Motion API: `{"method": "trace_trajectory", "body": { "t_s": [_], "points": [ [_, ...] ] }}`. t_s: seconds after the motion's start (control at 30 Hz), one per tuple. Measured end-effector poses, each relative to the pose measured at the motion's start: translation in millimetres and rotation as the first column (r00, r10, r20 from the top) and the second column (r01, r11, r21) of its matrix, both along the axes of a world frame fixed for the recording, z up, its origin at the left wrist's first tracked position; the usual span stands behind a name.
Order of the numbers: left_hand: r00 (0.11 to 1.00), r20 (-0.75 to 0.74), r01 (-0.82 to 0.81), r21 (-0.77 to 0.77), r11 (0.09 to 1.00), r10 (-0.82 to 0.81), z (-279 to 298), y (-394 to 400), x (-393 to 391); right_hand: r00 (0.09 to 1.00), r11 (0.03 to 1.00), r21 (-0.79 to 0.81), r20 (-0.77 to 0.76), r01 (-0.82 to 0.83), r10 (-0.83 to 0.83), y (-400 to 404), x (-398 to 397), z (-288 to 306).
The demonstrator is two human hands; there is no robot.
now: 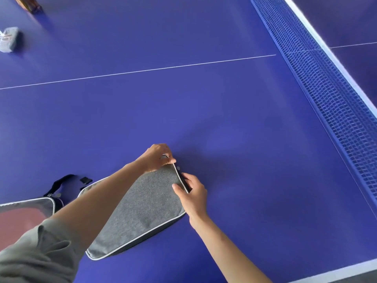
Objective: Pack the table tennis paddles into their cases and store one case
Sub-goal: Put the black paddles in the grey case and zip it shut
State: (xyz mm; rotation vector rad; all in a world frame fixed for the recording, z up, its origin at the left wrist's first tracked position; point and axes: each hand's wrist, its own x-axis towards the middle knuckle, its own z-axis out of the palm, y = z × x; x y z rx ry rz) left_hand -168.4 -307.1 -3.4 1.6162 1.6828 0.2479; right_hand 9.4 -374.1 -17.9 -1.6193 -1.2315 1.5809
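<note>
Flat on the blue worktop, pin the grey case corner with left hand, right hand pinching its edge, drawing the zip steadily.

Second case left of case, on table

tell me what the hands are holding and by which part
Both hold the grey paddle case at its far narrow end: left hand on the corner, right hand pinching the piped edge.
</note>
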Motion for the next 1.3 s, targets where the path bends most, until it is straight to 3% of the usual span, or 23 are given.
{"method": "trace_trajectory", "body": {
  "t_s": [0.27, 0.37, 0.5, 0.7, 0.87, 1.13, 1.3],
  "points": [
    [0.998, 0.055, -0.021, 0.017, 1.000, 0.020, -1.5, -4.8, -6.2, 0.996, 0.993, 0.078, 0.029, -0.089, 0.087, 20.8, 3.7, -6.9],
    [0.996, 0.092, -0.020, 0.016, 1.000, 0.019, 0.2, -7.9, -5.3, 0.930, 0.895, 0.265, 0.181, -0.358, 0.319, 46.1, 8.7, -10.1],
    [0.996, 0.086, -0.028, 0.033, 0.999, 0.025, -0.9, -9.1, -5.5, 0.824, 0.767, 0.307, 0.268, -0.564, 0.499, 65.0, -2.1, -8.8],
    [0.992, 0.108, -0.073, 0.043, 0.996, 0.068, -1.5, -11.1, -5.6, 0.757, 0.661, 0.377, 0.407, -0.649, 0.511, 79.5, -2.5, -14.8],
    [0.987, 0.158, -0.035, 0.014, 0.999, 0.033, -0.2, -12.0, -6.9, 0.784, 0.655, 0.433, 0.378, -0.619, 0.492, 84.0, 3.3, -15.7],
    [0.996, 0.070, -0.069, 0.091, 0.993, 0.062, -7.5, -13.3, -1.2, 0.731, 0.586, 0.438, 0.435, -0.682, 0.526, 72.2, 11.6, -19.4],
    [0.998, 0.034, -0.061, 0.111, 0.992, 0.058, -11.6, -14.0, -0.4, 0.760, 0.618, 0.443, 0.404, -0.649, 0.509, 61.2, 16.6, -18.9]
  ]
}}
